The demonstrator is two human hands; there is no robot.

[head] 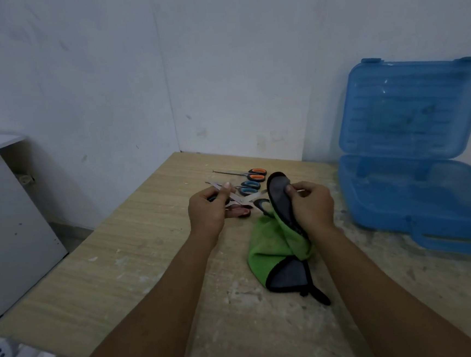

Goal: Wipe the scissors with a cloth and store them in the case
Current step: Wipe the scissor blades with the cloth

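Note:
My left hand (pixel 207 212) grips a pair of scissors (pixel 238 203) with its steel blades spread apart, held just above the table. My right hand (pixel 310 206) pinches a green and grey cloth (pixel 274 249) with black trim; the cloth hangs down onto the table. Behind my hands lie orange-handled scissors (pixel 255 173) and blue-handled scissors (pixel 249 188). A dark-handled pair (pixel 262 204) is partly hidden by the cloth. The blue plastic case (pixel 417 191) stands open at the right, its lid leaning against the wall.
The wooden table (pixel 137 243) is scuffed with white marks and its left edge drops off to the floor. A grey cabinet (pixel 8 226) stands at the left. White walls meet in a corner behind the table.

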